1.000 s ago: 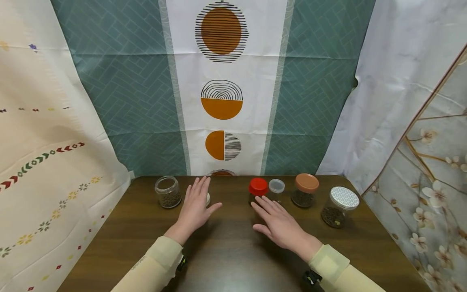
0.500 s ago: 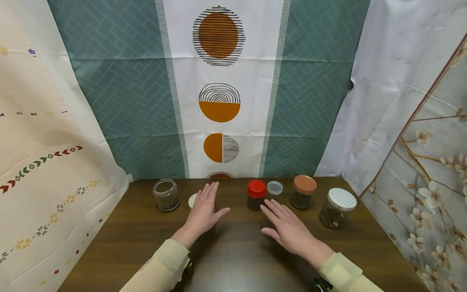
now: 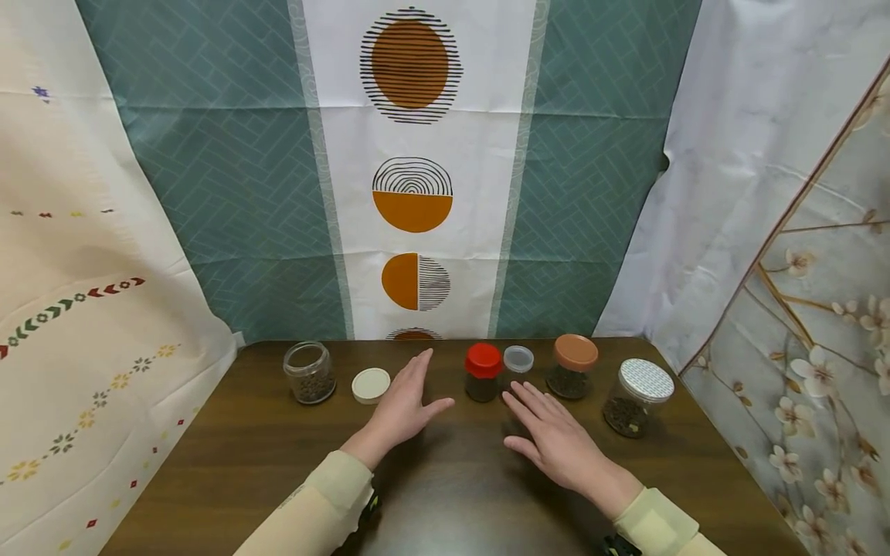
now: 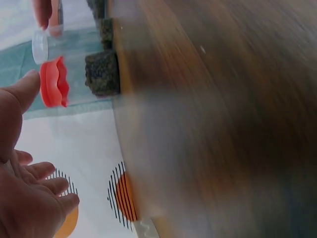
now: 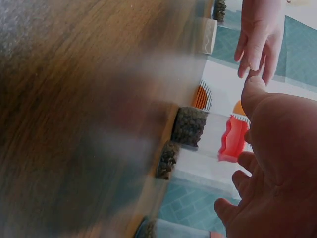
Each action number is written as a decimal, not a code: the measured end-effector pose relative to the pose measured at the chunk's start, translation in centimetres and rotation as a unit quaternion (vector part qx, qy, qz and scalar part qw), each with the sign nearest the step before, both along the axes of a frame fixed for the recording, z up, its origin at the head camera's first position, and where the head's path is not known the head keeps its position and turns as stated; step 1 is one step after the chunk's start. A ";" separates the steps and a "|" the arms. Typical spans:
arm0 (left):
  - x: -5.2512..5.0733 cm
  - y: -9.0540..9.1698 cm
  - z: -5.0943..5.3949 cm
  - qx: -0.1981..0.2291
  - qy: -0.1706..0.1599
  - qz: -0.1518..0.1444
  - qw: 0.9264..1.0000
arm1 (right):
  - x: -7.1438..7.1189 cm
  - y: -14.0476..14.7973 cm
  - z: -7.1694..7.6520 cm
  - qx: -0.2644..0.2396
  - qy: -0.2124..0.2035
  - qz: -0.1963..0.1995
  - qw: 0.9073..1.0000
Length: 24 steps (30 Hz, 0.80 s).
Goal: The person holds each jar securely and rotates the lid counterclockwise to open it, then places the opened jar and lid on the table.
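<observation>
My left hand (image 3: 406, 405) is held over the table with its fingers extended and thumb out, holding nothing. Just left of it a round cream lid (image 3: 371, 385) lies on the wood. Further left stands a clear lidless jar (image 3: 310, 378) partly filled with dark bits. My right hand (image 3: 556, 444), also free of any object, hovers in front of a small jar with a translucent lid (image 3: 518, 358). Beside that one is a red-lidded jar (image 3: 483, 372), between the two hands and behind them. Its dark contents show in both wrist views.
To the right, a jar with a peach-orange lid (image 3: 573, 364) and a larger jar with a white patterned lid (image 3: 637, 397) stand on the dark wooden table (image 3: 229, 479). Hanging cloths (image 3: 257, 193) close off the back and both sides.
My left hand has moved right, baring the cream lid it had mostly covered. My right hand has shifted slightly right, off the red-lidded jar in view. The jars stay put.
</observation>
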<state>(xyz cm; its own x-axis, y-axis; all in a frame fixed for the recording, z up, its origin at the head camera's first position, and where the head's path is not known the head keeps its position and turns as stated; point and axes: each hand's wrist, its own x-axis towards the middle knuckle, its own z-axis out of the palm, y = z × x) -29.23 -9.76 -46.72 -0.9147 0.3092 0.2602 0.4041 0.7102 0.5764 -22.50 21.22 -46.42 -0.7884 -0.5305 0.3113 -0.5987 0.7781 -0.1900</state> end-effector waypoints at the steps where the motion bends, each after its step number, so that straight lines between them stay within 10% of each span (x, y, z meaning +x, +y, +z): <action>1: -0.1 0.2 0.0 0.003 -0.006 -0.002 1.000 | 0.0 0.1 0.0 0.000 0.002 -0.001 1.000; 24: -2.6 3.5 -1.1 0.061 -0.081 -0.028 0.994 | -0.1 1.6 -0.3 -0.008 0.015 -0.010 1.000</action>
<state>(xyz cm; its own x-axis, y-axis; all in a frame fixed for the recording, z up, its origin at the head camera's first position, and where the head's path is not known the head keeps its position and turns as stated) -31.79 -6.29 -47.83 -0.9298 0.3363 0.1496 0.3360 0.6099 0.7177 -22.60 22.78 -46.70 -0.7890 -0.5103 0.3421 -0.5889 0.7869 -0.1845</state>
